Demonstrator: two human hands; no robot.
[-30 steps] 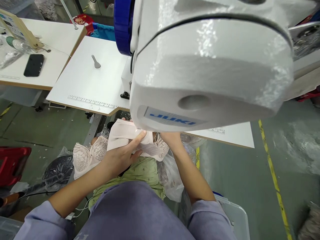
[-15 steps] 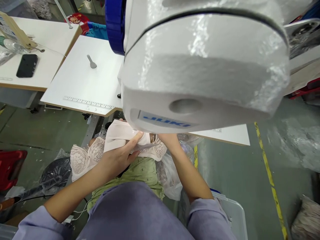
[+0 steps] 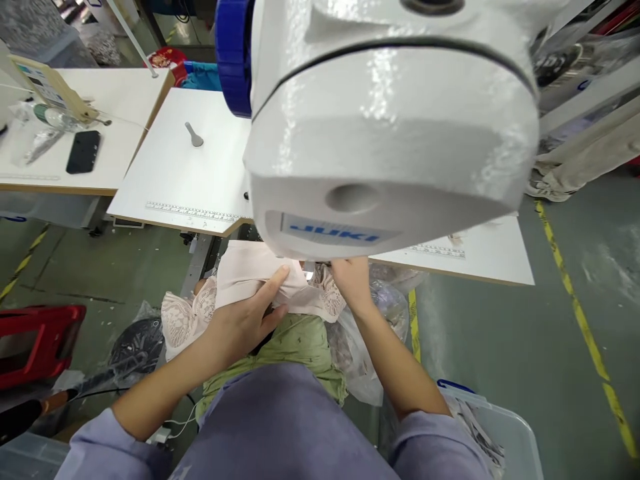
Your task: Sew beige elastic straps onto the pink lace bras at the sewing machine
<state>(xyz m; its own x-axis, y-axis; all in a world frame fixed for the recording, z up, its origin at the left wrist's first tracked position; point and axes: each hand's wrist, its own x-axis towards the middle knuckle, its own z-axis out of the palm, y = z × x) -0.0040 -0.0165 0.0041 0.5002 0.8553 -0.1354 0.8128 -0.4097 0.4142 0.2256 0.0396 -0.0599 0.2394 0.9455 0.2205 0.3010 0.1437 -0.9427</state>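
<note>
A pale pink bra [image 3: 184,320] with lace cups lies across my lap and under the head of a white JUKI sewing machine [image 3: 390,167]. My left hand [image 3: 245,323] grips the smooth band of the bra, thumb on top and fingers beneath. On the other side of the lit needle area [image 3: 309,269], my right hand [image 3: 354,283] is closed at the lace edge of the bra; the machine head partly hides its fingertips. The needle itself cannot be made out.
The white machine table [image 3: 200,180] bears a printed ruler and a grey spoon-shaped piece [image 3: 194,135]. A phone [image 3: 83,152] lies on the neighbouring table. Plastic bags hang right of my lap. Bins [image 3: 515,427] and a red stool [image 3: 45,340] stand on the floor.
My view has shifted, so more of the right side shows. My right hand has come partly out from behind the machine head, moving slightly right. My left hand keeps its grip.
</note>
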